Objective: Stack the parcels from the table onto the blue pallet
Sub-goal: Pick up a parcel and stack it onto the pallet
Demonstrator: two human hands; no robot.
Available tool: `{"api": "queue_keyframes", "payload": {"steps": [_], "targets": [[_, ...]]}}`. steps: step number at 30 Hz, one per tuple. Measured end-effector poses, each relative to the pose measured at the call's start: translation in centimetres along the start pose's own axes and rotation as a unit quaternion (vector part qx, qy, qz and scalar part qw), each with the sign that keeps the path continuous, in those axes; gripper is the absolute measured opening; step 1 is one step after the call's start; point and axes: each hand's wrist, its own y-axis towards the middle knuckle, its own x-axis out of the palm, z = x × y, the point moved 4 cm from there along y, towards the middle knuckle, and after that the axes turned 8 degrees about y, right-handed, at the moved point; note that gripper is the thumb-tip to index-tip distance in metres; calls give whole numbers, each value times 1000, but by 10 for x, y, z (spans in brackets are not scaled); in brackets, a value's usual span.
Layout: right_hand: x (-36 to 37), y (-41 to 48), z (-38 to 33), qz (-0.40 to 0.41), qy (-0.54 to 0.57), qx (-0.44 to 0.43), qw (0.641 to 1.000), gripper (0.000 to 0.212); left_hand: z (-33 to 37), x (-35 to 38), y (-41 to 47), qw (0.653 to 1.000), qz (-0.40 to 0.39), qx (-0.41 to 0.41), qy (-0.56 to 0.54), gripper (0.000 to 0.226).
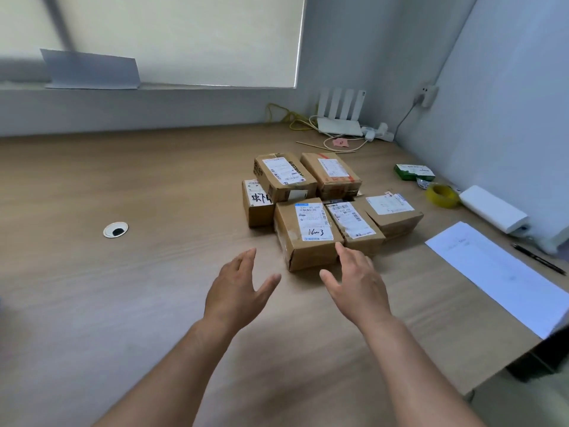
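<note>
Parcels: six brown cardboard parcels (331, 192) with white shipping labels, huddled close together on the table (123, 303), just right of the middle of the frame.
Nearest parcel: the nearest parcel (304, 232) sits at the front of the cluster, with handwriting on its label and one short end towards me.
Left hand: the left hand (243, 291) is at lower centre, palm turned inwards and fingers spread. It holds nothing and is clear of the box, off its left side.
Right hand: the right hand (360, 285) is likewise spread and empty, with its fingertips up at the near right corner of that parcel. I can't tell whether they touch it.
Right edge: a white sheet of paper (498, 272) with a black pen (538, 259) just beyond it.
Further back on the right: a yellow tape roll (441, 195) and a green box (412, 171).
Upper right corner of the table: a white router (340, 124) among loose cables.
Left of centre: a round cable hole (115, 230) in the tabletop.
</note>
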Motion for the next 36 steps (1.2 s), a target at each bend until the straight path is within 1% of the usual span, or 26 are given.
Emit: {"api": "queue_keyframes", "payload": {"steps": [4,7,9,14,16,19,20,22,24,25,27,28,30,31,34,36], "targets": [[2,47,30,-32,32,-13,999,65,36,24,43,998,-14,-37,-47,78],[4,75,40,-49,26,-21,998,63,47,36,70,993,-12,-75,-96,76],[14,99,53,-74,25,-24,997,59,51,51,88,984,-11,-121,-131,75],[28,122,60,-78,17,-38,996,45,52,75,105,964,-34,-176,-199,73],[29,129,60,-77,22,-38,996,42,52,82,111,953,-35,-192,-232,67],[32,133,61,-74,26,-37,996,39,58,83,113,946,-15,-180,-269,45],[33,133,60,-78,24,-35,996,39,59,82,112,944,-5,-179,-277,42],[34,132,60,-85,24,-29,996,38,58,81,108,941,15,-190,-281,42],[38,127,60,-107,36,-23,993,34,51,82,100,946,20,-214,-241,47],[43,123,62,-126,59,-20,990,33,44,83,96,949,17,-226,-219,50],[59,116,71,-174,142,4,974,34,33,86,84,948,7,-246,-203,53],[66,112,75,-195,208,24,958,40,30,86,77,944,2,-253,-213,53],[74,109,83,-218,335,68,914,59,29,84,65,935,-6,-258,-244,57],[76,108,85,-234,380,85,891,66,30,83,60,931,-10,-251,-263,59],[85,107,90,-287,447,93,842,85,37,79,48,922,-24,-224,-314,66],[90,105,93,-315,492,99,806,108,36,78,40,916,-25,-213,-338,71]]}}
